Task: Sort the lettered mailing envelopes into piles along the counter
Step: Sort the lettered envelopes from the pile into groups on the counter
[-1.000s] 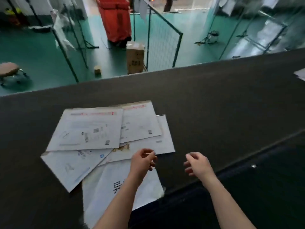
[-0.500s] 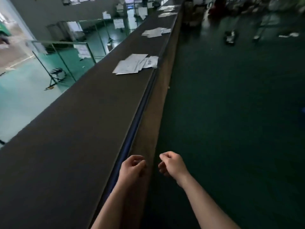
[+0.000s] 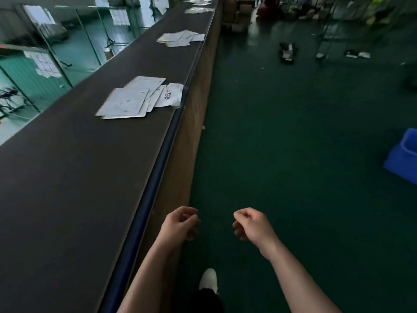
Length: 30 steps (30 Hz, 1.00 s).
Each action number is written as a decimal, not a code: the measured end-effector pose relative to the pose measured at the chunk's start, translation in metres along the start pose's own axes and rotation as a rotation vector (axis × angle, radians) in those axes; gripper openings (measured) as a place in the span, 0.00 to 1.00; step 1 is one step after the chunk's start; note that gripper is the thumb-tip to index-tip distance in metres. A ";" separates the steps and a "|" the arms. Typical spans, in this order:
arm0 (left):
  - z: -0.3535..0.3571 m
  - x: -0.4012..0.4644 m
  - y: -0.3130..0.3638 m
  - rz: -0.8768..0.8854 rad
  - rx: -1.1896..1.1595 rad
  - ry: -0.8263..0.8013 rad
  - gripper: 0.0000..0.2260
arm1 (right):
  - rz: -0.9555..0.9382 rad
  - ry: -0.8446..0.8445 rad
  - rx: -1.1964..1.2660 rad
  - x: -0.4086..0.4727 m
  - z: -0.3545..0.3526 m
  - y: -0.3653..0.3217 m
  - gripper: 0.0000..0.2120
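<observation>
From the head view we see our left hand and right hand loosely curled, holding nothing, over the green floor. 3 envelope piles lie along the dark surface; the nearest pile is well ahead.

A dark green floor runs the length of the dim room — scattered with small debris. A blue bin sits at the right edge (partly cut off). Cardboard boxes stand far back; green-framed partitions line the left.
</observation>
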State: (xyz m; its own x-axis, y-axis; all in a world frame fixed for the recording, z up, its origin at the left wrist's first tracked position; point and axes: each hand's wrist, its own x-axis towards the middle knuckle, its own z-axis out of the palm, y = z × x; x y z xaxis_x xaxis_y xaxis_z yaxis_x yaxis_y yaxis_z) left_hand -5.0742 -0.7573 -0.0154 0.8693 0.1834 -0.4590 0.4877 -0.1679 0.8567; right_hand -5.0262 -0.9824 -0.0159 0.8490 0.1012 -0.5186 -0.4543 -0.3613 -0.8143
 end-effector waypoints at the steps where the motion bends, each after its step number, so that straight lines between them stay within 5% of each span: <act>1: -0.005 0.029 0.020 0.010 -0.001 -0.019 0.07 | -0.005 0.004 0.006 0.022 -0.005 -0.026 0.08; 7: -0.014 0.191 0.155 0.091 0.002 -0.040 0.05 | -0.096 0.093 0.108 0.149 -0.062 -0.157 0.08; 17: 0.053 0.482 0.269 0.024 0.136 -0.126 0.06 | 0.042 0.192 0.263 0.431 -0.163 -0.209 0.06; 22: 0.066 0.614 0.397 0.096 0.204 -0.079 0.05 | -0.137 0.169 0.318 0.583 -0.233 -0.319 0.06; 30: 0.045 0.786 0.538 0.138 -0.027 0.054 0.07 | -0.255 -0.014 0.152 0.767 -0.264 -0.474 0.10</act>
State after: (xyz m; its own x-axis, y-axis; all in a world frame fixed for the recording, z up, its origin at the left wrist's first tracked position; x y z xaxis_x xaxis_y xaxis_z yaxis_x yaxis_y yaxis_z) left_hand -4.1253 -0.7472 0.0740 0.9221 0.2119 -0.3238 0.3610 -0.1695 0.9170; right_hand -4.0881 -0.9781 0.0415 0.9377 0.1842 -0.2945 -0.2624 -0.1796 -0.9481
